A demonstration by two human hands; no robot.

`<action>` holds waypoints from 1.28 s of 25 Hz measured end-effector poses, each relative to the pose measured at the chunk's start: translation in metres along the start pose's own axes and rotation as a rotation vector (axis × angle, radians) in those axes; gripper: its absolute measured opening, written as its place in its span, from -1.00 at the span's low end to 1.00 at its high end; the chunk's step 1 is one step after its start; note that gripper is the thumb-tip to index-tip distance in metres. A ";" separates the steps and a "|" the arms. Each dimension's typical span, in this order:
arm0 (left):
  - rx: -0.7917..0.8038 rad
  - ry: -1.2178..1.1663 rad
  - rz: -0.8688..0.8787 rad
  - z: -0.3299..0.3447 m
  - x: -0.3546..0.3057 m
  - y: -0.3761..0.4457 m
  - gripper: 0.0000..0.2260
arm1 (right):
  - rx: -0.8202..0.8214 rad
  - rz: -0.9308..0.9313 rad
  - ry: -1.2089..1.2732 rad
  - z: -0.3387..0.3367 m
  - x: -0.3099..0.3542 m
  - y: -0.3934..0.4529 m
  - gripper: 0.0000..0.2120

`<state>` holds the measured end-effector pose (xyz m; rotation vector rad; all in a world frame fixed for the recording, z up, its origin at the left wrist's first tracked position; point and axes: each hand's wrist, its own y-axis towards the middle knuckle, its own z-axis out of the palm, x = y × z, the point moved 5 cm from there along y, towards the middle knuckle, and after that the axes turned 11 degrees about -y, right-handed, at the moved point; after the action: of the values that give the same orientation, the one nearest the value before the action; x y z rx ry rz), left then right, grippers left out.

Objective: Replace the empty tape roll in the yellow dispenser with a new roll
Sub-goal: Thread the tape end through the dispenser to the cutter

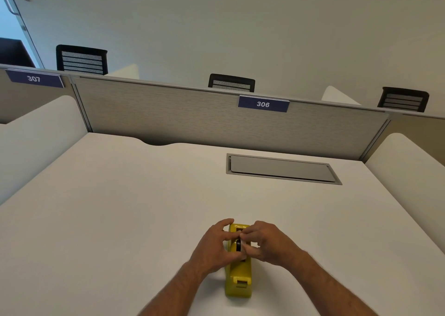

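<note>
Desk [120, 207] bare; dispenser [238, 274] lay lengthwise, pointing away from you. Your left hand [214, 246] and right hand [267, 241] flanked it equally, fingers pinched on its dark hub [238, 244].

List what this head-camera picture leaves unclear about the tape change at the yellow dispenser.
- Roll in the yellow dispenser: both hands cover it; only a dark hub shows, so empty or new is unclear.
- Left hand and right hand: fingertips overlap, grip unclear.
- Spare roll: none in view on the desk.
- Cutter end: too small.
</note>
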<state>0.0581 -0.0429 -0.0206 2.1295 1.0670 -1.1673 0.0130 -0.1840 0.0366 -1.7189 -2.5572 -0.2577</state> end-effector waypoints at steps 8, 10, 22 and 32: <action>0.004 0.033 0.011 -0.001 0.001 0.001 -0.47 | -0.021 0.018 0.034 0.003 -0.001 -0.001 -0.80; 0.006 0.035 0.012 0.000 0.002 0.001 -0.46 | -0.026 0.012 0.034 0.003 -0.001 -0.001 -0.81; 0.005 0.048 0.024 0.000 0.002 0.002 -0.46 | -0.093 0.073 0.064 0.003 0.002 -0.003 -0.82; 0.003 0.053 0.021 0.000 0.001 0.003 -0.48 | -0.118 0.078 0.099 0.003 -0.001 -0.005 -0.82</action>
<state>0.0611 -0.0437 -0.0213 2.1794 1.0634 -1.1093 0.0083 -0.1859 0.0326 -1.7915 -2.4441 -0.4868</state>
